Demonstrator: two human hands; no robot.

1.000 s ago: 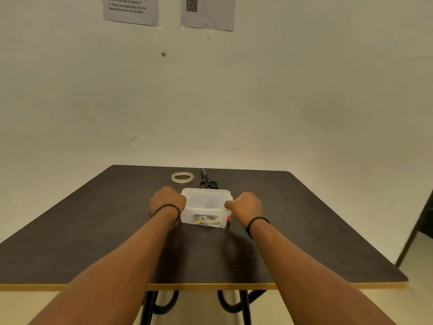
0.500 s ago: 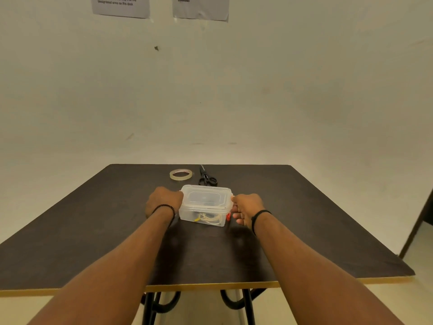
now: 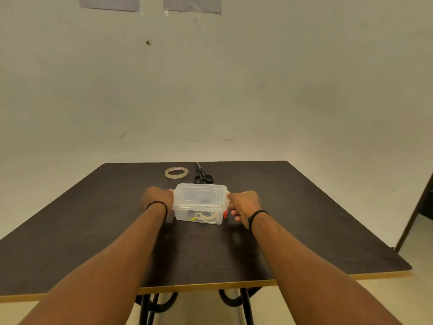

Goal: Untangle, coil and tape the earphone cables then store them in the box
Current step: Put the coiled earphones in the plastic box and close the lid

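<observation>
A clear plastic box with its lid on stands in the middle of the dark table. Through its front wall I see pale earphone cables with a yellow bit. My left hand grips the box's left end with curled fingers. My right hand grips the right end beside a red latch. A roll of clear tape lies behind the box to the left, and black scissors lie behind it.
The table ends at a pale wall with two paper sheets stuck high up. Its yellow front edge is close to me. A dark door or cabinet edge stands at the right.
The view tilted down a little. My right hand turned from the lid's top corner down to the box's right side by the red latch. The left hand stayed at the left end.
</observation>
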